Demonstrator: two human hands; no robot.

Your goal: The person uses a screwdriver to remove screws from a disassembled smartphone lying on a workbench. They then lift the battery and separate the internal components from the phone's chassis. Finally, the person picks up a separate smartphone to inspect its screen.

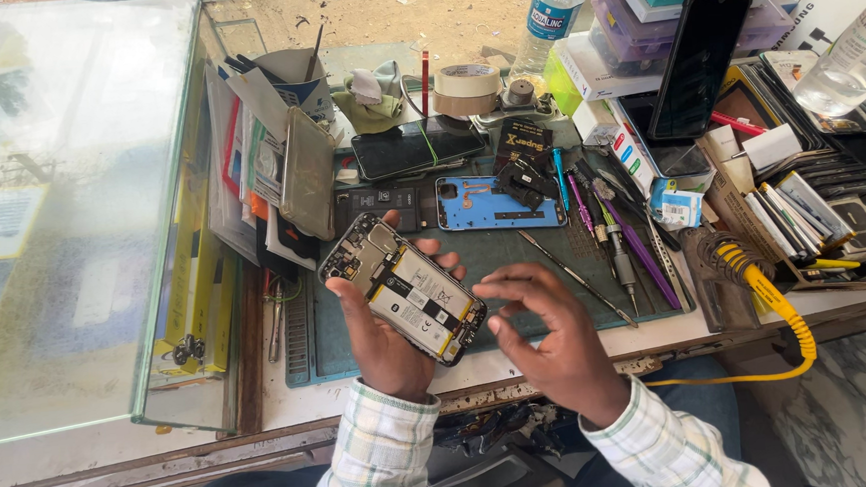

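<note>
Under both hands a dark green work mat (514, 259) is spread over the bench, with a glass case (79, 195) standing well off to the left-hand side. Beyond the fingertips, on the mat, a blue phone back cover (486, 205) is laid flat, and a dark phone (417, 144) lies just past it. To the right of the right hand's fingers a row of screwdrivers and thin tools (613, 232) is set out, and a yellow coiled cable (783, 317) trails off the bench edge further right.

An opened phone (403, 288) is held above the mat, tilted, its back removed: a pale battery, a dark circuit board at the upper end and a yellow-edged lower end are exposed. It is cradled in the left hand (379, 337), whose fingers (439, 253) are curled up behind it, their tips showing past its far edge, while the thumb is pressed along its near left side. The right hand (549, 337) is kept just beside the phone's lower right corner, its fingers (516, 289) loosely bent and spread, closed on nothing; whether they touch the phone cannot be told.
</note>
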